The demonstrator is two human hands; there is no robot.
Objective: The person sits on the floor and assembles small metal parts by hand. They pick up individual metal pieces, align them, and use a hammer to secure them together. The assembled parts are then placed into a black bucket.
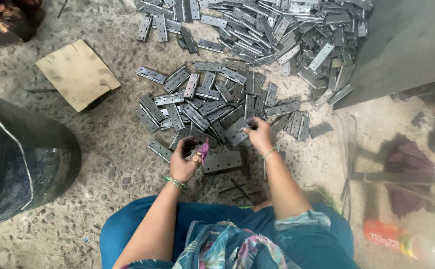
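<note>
I saw the left hand (185,162) curled narrow around a small pink-purple piece (203,149), fingertips bunched; what else it held I couldn't tell. Right hand (260,135) was pinched shut on the end of a grey metal hinge leaf (238,130) in the near pile (217,107). That leaf lay just ahead-left of the right hand, long axis slanting away toward the left. A flat hinge plate (222,162) lay between the hands, touching the left one, long axis crosswise. Bigger heap (277,35) sat well apart, farther out. Cardboard (77,73) far left.
</note>
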